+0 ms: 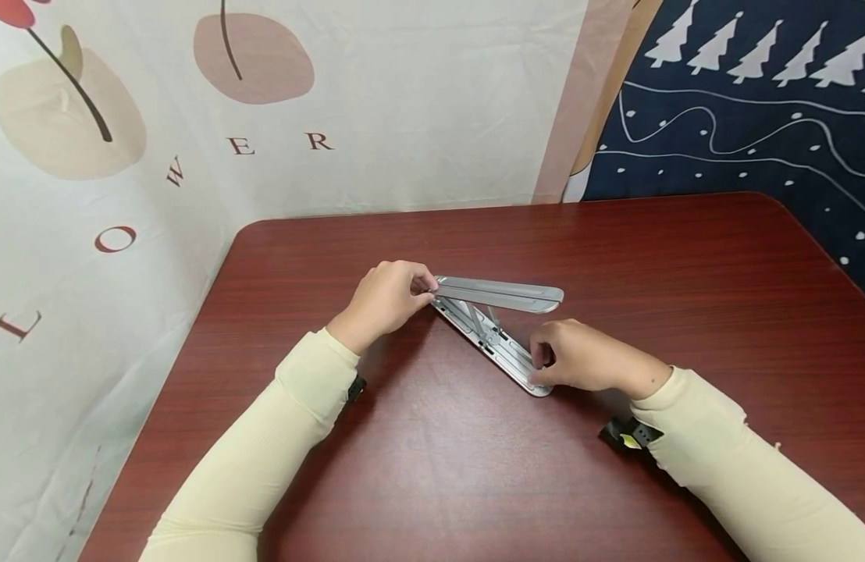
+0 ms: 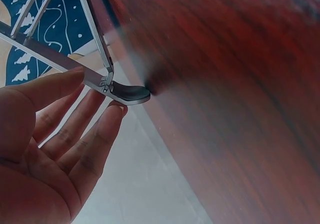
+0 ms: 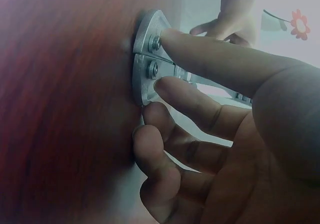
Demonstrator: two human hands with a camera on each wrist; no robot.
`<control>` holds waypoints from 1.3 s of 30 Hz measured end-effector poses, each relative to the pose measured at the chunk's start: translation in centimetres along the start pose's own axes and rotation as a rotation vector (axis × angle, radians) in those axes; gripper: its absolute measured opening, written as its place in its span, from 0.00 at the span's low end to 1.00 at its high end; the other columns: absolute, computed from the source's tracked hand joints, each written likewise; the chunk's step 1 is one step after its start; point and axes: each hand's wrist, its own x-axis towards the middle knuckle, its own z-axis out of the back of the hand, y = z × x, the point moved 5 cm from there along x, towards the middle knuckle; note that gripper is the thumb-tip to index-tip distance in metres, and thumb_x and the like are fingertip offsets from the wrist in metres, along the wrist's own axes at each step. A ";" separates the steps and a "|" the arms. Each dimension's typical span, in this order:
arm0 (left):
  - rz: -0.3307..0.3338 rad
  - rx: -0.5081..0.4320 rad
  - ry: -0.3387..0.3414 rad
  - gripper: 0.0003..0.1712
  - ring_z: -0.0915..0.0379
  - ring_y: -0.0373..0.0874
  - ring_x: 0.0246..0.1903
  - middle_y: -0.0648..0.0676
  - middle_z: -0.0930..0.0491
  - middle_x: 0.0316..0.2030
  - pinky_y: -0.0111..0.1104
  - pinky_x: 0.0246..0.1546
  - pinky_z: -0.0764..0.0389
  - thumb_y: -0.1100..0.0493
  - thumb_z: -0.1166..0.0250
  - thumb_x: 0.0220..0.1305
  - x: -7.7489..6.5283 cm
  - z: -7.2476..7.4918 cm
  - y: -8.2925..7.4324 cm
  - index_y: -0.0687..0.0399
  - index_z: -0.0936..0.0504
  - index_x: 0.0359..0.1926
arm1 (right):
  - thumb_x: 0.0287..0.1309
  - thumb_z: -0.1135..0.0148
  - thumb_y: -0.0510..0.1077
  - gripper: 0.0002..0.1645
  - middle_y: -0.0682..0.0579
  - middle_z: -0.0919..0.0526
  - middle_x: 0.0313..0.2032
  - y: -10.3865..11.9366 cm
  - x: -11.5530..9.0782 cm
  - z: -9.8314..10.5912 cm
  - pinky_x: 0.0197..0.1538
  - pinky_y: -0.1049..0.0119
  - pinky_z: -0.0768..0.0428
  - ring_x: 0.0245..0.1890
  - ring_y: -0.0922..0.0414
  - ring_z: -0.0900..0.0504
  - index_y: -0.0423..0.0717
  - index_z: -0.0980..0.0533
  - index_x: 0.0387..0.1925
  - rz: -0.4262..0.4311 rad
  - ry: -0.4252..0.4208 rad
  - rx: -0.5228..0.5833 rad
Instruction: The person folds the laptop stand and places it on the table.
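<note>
A folding silver metal laptop stand stands partly opened on the table, its two halves close together. Its upper arms slope away from the base, with thin struts between. My left hand pinches the hinged end between thumb and fingers; a curved lip with a dark pad sticks out past the fingertips. At the near end of the base, my right hand grips with thumb and index finger, beside two small screws. The other right fingers curl in below, near the tabletop.
The stand rests on a reddish-brown wooden table. Behind the table hangs a pale cloth with flowers and letters, and a dark blue cloth with white trees is at the right. Black wrist straps show under the sleeves.
</note>
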 end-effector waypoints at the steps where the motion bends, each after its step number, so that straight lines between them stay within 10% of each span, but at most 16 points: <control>1: -0.003 0.001 0.001 0.03 0.14 0.41 0.41 0.47 0.10 0.37 0.42 0.49 0.22 0.57 0.30 0.61 0.0 0.0 0.0 0.46 0.13 0.37 | 0.44 0.23 0.44 0.16 0.61 0.27 0.20 0.1 0.0 -0.1 0.30 0.71 0.31 0.23 0.66 0.31 0.54 0.26 0.19 0.004 -0.002 -0.004; 39: -0.052 -0.058 0.020 0.03 0.15 0.42 0.41 0.49 0.10 0.37 0.39 0.50 0.21 0.61 0.29 0.61 1.7 -0.6 -0.8 0.50 0.13 0.36 | 0.43 0.25 0.45 0.14 0.62 0.26 0.21 2.5 -0.4 -1.3 0.30 0.73 0.31 0.24 0.69 0.31 0.56 0.26 0.20 0.083 -0.026 -0.033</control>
